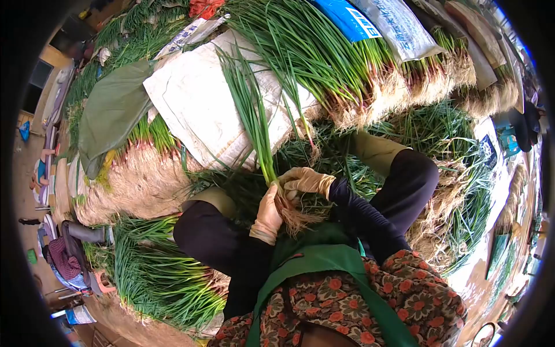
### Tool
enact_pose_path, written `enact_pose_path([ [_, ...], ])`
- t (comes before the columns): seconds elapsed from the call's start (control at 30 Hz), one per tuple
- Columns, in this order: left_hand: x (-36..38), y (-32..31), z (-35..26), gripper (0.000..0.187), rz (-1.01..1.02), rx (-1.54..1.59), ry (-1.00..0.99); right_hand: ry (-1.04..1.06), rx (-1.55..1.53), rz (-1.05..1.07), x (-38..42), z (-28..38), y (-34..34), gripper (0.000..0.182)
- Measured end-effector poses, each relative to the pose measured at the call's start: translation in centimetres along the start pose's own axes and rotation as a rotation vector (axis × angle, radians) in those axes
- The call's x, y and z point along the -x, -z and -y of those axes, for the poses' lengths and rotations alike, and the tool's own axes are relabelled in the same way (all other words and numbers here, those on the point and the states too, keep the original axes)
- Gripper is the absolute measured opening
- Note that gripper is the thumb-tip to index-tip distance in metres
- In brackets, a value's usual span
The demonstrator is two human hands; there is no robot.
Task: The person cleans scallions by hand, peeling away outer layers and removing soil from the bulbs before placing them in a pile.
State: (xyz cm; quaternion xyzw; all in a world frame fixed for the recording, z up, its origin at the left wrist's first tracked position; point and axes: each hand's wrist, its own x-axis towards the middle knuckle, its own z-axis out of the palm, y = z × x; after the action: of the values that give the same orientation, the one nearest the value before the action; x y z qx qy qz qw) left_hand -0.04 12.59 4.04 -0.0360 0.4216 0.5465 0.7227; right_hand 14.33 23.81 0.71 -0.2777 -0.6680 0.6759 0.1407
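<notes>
Before the green apron point(329, 258), the left hand point(267, 215) clasps green onions point(254, 124), the right hand point(308, 180) pinches their stems point(269, 172); a hard tug could tear tangled roots point(296, 218).

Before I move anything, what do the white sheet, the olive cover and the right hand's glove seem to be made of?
White sheet: probably woven plastic, dull, with stiff creases and a straight edge.
Olive cover: coated fabric or plastic, the look leaves it open; smooth, with soft folds.
Glove: likely thin rubber, matte, close-fitting, with a wrinkled cuff.
</notes>
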Motion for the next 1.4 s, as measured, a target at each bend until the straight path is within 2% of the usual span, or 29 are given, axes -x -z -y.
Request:
enact_pose_path([
  [0.07,0.1,-0.9,0.0,0.025,-0.15,-0.117,-0.068,-0.072,-0.126,-0.069,-1.0,0.4,0.8,0.032],
  [0.1,0.4,-1.2,-0.1,0.024,-0.106,-0.135,-0.064,-0.106,-0.19,-0.103,-1.7,0.7,1.3,0.034],
  [0.17,0.8,-1.5,-0.4,0.022,-0.017,-0.179,-0.054,-0.37,-0.318,-0.251,-3.0,3.5,1.5,0.035],
  [0.23,1.3,-2.0,-0.3,0.024,-0.06,-0.187,-0.052,-0.441,-0.276,-0.224,-3.5,5.9,0.9,0.033],
  [0.27,1.7,-2.3,-0.3,0.025,-0.078,-0.189,-0.057,-0.355,-0.339,-0.247,-4.2,4.4,0.4,0.027],
  [0.33,1.9,-2.4,-0.1,0.028,-0.036,-0.148,-0.095,-0.184,-0.209,-0.245,-4.6,1.6,-0.1,0.021],
  [0.43,1.6,-2.3,-0.2,0.032,0.18,-0.03,-0.181,-0.131,0.424,-0.233,-4.2,-1.2,-0.2,0.023],
  [0.5,1.9,-3.0,-1.5,0.034,0.387,0.037,-0.213,-0.557,0.733,-0.228,-1.4,-0.3,0.2,0.028],
  [0.53,2.3,-3.9,-2.1,0.038,0.322,0.058,-0.258,-0.448,1.013,0.114,0.0,-2.5,0.5,0.034],
  [0.57,1.7,-4.2,-2.8,0.043,0.515,0.206,-0.258,-0.315,1.294,0.483,0.8,-2.8,1.5,0.04],
  [0.6,1.6,-4.1,-2.8,0.045,0.413,0.202,-0.242,-0.409,1.127,0.284,1.7,-3.3,2.2,0.042],
  [0.63,2.8,-5.3,-3.4,0.048,0.303,0.192,-0.211,-0.503,0.939,0.087,3.5,0.3,1.9,0.043],
  [0.67,1.8,-4.5,-3.2,0.051,0.404,0.156,-0.219,-0.579,0.757,-0.116,4.2,2.5,2.4,0.045],
  [0.7,0.7,-4.1,-2.9,0.049,0.351,0.11,-0.227,-0.408,0.618,-0.225,4.2,2.1,3.1,0.046],
  [0.77,0.4,-5.0,-3.0,0.049,0.289,0.014,-0.22,-0.228,-0.434,-0.22,4.0,4.5,2.0,0.043],
  [0.83,0.2,-6.9,-2.5,0.044,0.256,0.072,-0.373,-0.068,-0.292,0.034,3.5,7.3,-0.3,0.047],
  [0.87,-0.1,-6.8,-2.5,0.039,0.264,0.063,-0.432,0.022,-0.347,-0.035,3.7,4.5,-3.2,0.044],
  [0.9,0.6,-7.6,-3.4,0.036,0.179,0.084,-0.443,-0.162,-0.415,-0.015,4.1,7.9,-3.9,0.044],
  [0.93,1.5,-8.4,-4.9,0.037,0.135,0.048,-0.543,-0.344,-0.775,-0.043,5.0,11.5,-4.8,0.038],
  [0.97,1.9,-8.2,-6.4,0.033,0.047,0.039,-0.63,-0.451,-0.71,0.03,5.9,11.4,-3.4,0.024],
  [1.0,3.6,-8.3,-9.0,0.03,-0.01,0.037,-0.786,-0.306,-0.669,0.054,6.5,10.5,-2.9,0.022],
  [1.03,5.1,-8.6,-11.3,0.028,-0.058,0.034,-0.928,-0.222,-0.508,-0.041,6.7,11.0,-2.6,0.019],
  [1.13,11.2,-6.4,-19.3,0.023,0.02,0.238,-1.139,-0.222,-0.243,-0.131,6.5,2.9,1.2,0.027],
  [1.17,13.0,-3.2,-20.6,0.018,-0.098,0.139,-1.143,-0.272,-0.15,-0.151,6.6,0.4,2.5,0.025],
  [1.23,16.5,-0.3,-24.1,0.013,-0.278,0.033,-1.248,-0.36,0.16,-0.152,6.5,2.8,3.3,0.022],
  [1.3,18.8,2.1,-26.6,0.011,-0.474,-0.043,-1.307,-0.36,0.274,-0.178,6.2,4.4,2.8,0.023],
  [1.33,19.3,5.8,-27.9,0.013,-0.503,-0.185,-1.402,-0.234,0.384,-0.19,5.7,4.8,2.9,0.025],
  [1.37,19.2,13.3,-29.6,0.021,-0.392,-0.215,-1.404,-0.112,0.494,-0.177,5.2,4.5,3.5,0.027],
  [1.4,19.1,20.5,-30.4,0.028,-0.404,-0.183,-1.33,-0.063,0.522,-0.252,4.6,3.3,4.5,0.027],
])
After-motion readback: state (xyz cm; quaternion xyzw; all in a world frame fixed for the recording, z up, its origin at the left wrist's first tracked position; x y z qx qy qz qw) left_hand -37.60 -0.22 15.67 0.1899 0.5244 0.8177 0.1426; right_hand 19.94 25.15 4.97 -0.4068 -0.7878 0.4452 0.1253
